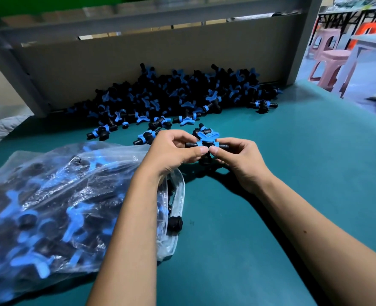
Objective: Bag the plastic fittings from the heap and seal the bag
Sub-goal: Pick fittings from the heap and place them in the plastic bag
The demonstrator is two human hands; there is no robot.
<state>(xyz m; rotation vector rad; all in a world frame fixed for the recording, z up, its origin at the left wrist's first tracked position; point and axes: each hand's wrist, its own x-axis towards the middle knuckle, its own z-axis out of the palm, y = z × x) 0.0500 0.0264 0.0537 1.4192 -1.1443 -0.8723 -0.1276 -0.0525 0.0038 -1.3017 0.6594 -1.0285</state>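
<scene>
While both hands, left hand (pixel 171 151) and right hand (pixel 238 160), pinch black-and-blue plastic fittings (pixel 206 142) just beside the clear plastic bag (pixel 50 195), bagging is underway; next likely needs the bag's mouth.

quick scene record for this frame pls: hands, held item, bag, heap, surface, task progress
left hand: pinches fitting
right hand: pinches same fitting
fitting: black body, blue handle, held above table
bag: clear, well filled, mouth open, lying left
heap: many fittings against back panel
table: teal
progress: bag unsealed, heap remains
</scene>
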